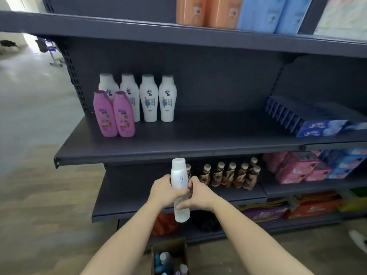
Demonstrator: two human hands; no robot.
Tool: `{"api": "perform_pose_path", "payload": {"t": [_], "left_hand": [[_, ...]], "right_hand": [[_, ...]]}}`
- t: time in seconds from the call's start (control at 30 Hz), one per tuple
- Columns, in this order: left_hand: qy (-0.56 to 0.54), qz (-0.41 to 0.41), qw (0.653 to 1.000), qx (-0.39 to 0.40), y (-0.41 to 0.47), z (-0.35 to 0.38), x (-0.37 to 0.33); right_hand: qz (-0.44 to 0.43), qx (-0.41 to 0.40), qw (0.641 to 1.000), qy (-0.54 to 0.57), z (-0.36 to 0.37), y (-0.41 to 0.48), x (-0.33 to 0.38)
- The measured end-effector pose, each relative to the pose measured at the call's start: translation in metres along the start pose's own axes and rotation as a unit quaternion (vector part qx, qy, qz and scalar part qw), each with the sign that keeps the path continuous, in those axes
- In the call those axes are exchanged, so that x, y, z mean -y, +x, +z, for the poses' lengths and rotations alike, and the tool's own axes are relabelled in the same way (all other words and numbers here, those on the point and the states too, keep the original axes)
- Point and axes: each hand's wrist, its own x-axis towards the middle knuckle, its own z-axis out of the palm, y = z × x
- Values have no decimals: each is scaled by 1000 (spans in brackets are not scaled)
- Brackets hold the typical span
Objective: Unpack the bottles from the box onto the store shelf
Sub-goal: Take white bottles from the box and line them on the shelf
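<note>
one white bottle (178, 173) was held below the middle shelf (178, 153) edge, long axis near vertical, cap up. left hand (162, 191) and right hand (200, 195) both curled round its midsection. on shelf, upright: four shelved white bottles (148, 98), two pink bottles (114, 114). box (168, 245) sat on the floor below.

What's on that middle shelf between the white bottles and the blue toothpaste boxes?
Nothing; the head view shows bare shelf between the white bottles and the toothpaste boxes.
</note>
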Motion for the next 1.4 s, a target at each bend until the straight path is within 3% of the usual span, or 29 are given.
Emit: {"api": "perform_pose_path", "payload": {"t": [0.13,0.27,0.4,0.63,0.93,1.07,1.2,1.4], "left_hand": [[3,35,998,-46,4,-4,-27],[-152,60,986,44,11,-27,-41],[-133,108,981,89,27,-47,-48],[-133,157,977,56,49,-72,-76],[-24,247,967,-52,68,-78,-112],[3,251,966,-62,86,-73,-116],[35,229,972,-25,113,-62,-107],[60,188,980,-33,148,-46,-105]], "right_hand": [[-31,-87,995,42,-8,-2,20],[-36,-103,984,139,-32,-2,28],[-69,-56,970,226,-61,1,47],[-102,-52,973,200,-86,11,78],[-111,-187,971,103,-99,37,97],[-95,-242,960,103,-104,52,93],[-95,-275,951,104,-115,72,81],[-104,-271,952,97,-136,114,80]]}}
